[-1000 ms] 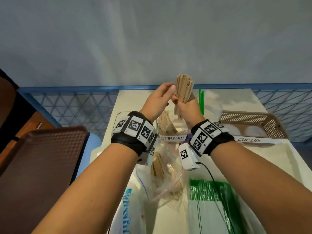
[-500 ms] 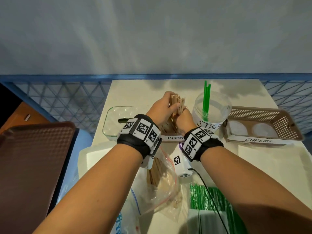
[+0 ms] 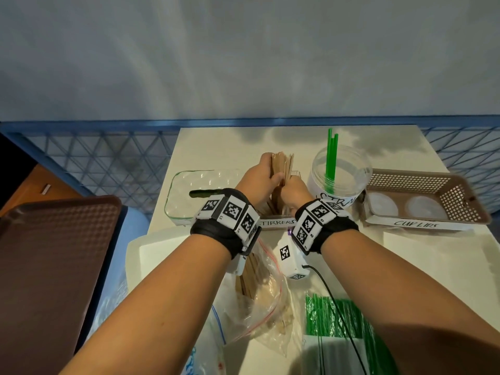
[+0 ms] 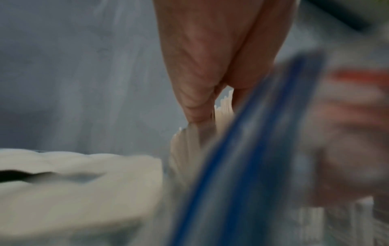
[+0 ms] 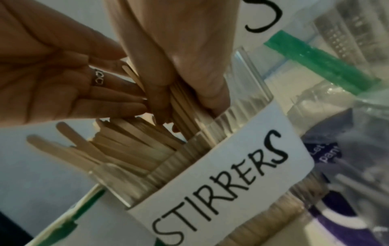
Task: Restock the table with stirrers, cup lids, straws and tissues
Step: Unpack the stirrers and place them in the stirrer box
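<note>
A bundle of wooden stirrers [image 3: 282, 166] stands upright in the clear container labelled STIRRERS [image 3: 276, 222], beside others that lean inside it. My right hand [image 3: 293, 190] grips the bundle low down, its fingers inside the container's rim [image 5: 210, 183]. From the left, my left hand [image 3: 261, 174] holds the upper part of the bundle between thumb and fingers. In the right wrist view the left hand's fingers [image 5: 118, 93] lie against the stirrers [image 5: 130, 143]. The left wrist view is blurred; stirrer ends [image 4: 189, 149] show below my fingers.
A clear cup [image 3: 338, 177] with three green straws [image 3: 331, 155] stands right of the stirrers. Further right is a brown basket [image 3: 460, 196] labelled CUP LIDS. A glass dish [image 3: 189, 196] sits left. Near me lie a zip bag of stirrers [image 3: 259, 288], packed green straws [image 3: 335, 315] and a brown tray [image 3: 54, 266].
Both hands have brought the bundle of stirrers down from in front of me into the labelled container. My view has tilted down toward the table.
</note>
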Available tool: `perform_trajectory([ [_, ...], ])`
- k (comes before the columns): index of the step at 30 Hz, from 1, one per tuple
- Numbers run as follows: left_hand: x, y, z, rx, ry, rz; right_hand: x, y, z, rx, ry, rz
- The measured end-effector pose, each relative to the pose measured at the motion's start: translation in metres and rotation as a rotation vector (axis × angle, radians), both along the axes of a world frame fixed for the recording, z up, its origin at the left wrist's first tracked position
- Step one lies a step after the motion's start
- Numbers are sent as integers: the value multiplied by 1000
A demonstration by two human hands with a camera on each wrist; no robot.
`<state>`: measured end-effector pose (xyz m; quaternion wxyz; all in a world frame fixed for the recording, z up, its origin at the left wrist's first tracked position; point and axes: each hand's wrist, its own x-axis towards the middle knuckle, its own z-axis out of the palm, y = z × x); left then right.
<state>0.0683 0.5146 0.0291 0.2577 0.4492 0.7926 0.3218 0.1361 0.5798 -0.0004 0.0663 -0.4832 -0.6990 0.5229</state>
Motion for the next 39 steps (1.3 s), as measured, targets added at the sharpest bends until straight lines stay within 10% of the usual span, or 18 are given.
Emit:
perform_trajectory([
  [39, 8, -7, -4, -358, 434, -120, 12, -4, 13, 118, -146, 107],
])
